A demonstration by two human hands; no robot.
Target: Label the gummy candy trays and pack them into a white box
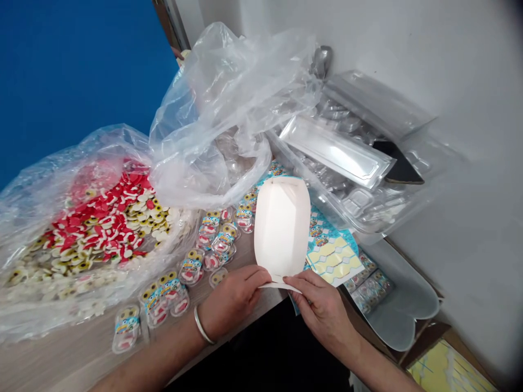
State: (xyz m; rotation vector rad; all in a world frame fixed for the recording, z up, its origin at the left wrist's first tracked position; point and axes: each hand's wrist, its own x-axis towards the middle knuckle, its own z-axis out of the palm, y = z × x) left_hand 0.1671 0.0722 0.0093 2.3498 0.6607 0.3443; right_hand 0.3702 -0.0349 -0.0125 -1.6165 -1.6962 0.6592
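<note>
Against a white wall [461, 136], a wooden tabletop [81, 354].

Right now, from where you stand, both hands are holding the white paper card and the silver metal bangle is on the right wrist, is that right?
Not quite: the silver metal bangle is on the left wrist, as the head view shows. The rest stands: the left hand and the right hand are both holding the white paper card.
</note>
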